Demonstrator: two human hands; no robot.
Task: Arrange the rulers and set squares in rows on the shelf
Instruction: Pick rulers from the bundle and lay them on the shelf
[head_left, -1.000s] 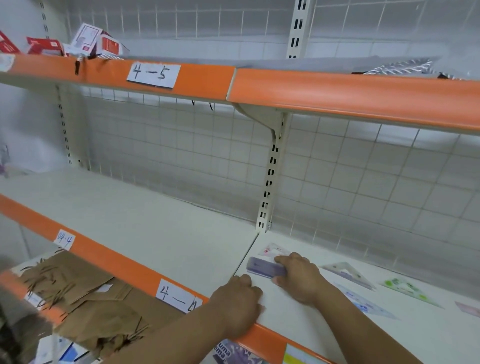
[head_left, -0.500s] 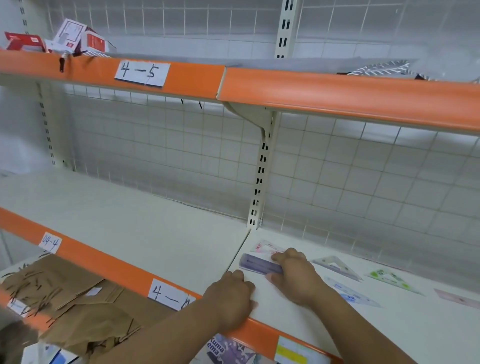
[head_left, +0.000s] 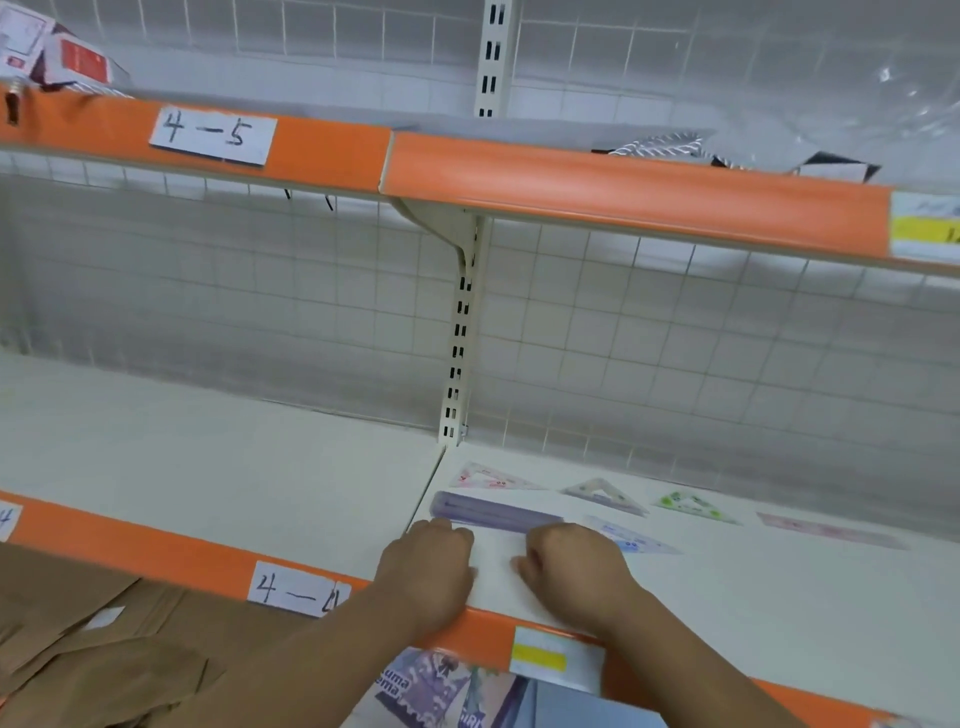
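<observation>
A purple ruler (head_left: 496, 511) lies flat on the cream shelf (head_left: 727, 597), just right of the seam between two boards. My left hand (head_left: 428, 569) rests on the shelf's orange front edge, fingers loosely curled, its knuckles near the ruler's left end. My right hand (head_left: 574, 566) rests on the board just in front of the ruler's right end and holds nothing. Behind the ruler lies a row of set squares: a pink one (head_left: 488, 477), a grey one (head_left: 605, 493) and a green one (head_left: 691, 506). A blue set square (head_left: 631, 538) and a pink ruler (head_left: 831, 530) lie to the right.
The upper shelf (head_left: 623, 182), labelled 4-5, overhangs closely and carries red-and-white boxes (head_left: 57, 57) at the left. A slotted upright (head_left: 460, 338) and wire grid back the shelf. Brown paper bags (head_left: 104, 649) and printed packs (head_left: 436, 691) sit on the level below.
My right hand has come off the purple ruler and drawn back toward the front edge. The ruler now lies alone on the shelf. The camera has moved closer.
</observation>
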